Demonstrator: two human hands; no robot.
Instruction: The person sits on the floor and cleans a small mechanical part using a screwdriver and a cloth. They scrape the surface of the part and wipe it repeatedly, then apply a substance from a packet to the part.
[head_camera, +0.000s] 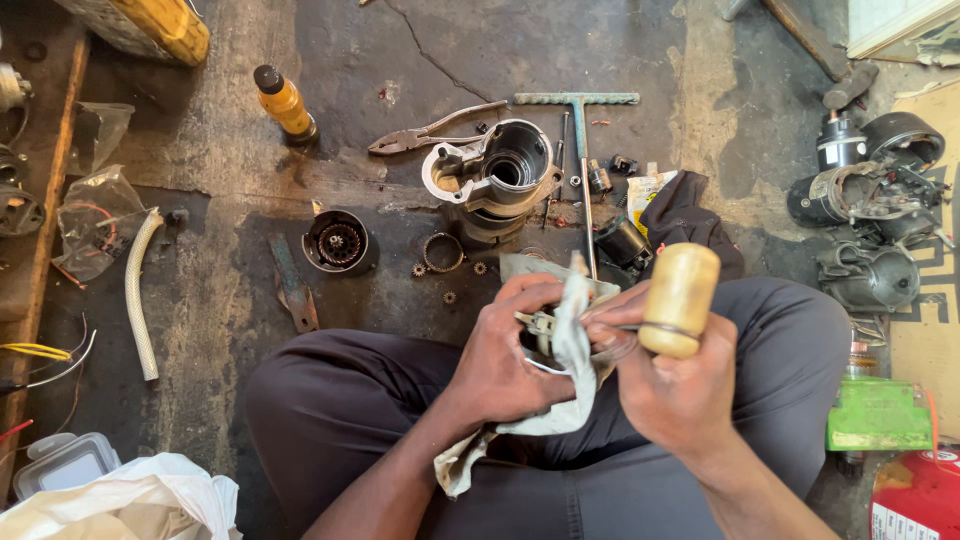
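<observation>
I sit cross-legged on the stained concrete floor (240, 300), and everything I work on is gathered over my lap. Out in front of me, beyond my knees, stands the grey starter housing (495, 172), its open bore facing up; well to its left on the floor lies the small round gear cup (338, 243). Both are clear of my hands.

My left hand (505, 350) is the nearer one to the work: its grip is closed around a grey rag (572, 345) bundled about a small metal part (540, 322), of which only a bright edge peeps out between my fingers and the cloth. I cannot tell what the part is in full, since the rag hides most of it.

My right hand (672, 385) sits just to the right of that bundle, its grip clamped on a wooden-handled tool (680, 298). The pale handle juts up and away from me, while the thin metal shank runs leftward from it toward the part, so the tool's long axis points from right to left into the rag. The tip itself is hidden behind the cloth and my fingers; it appears to touch the part.
</observation>
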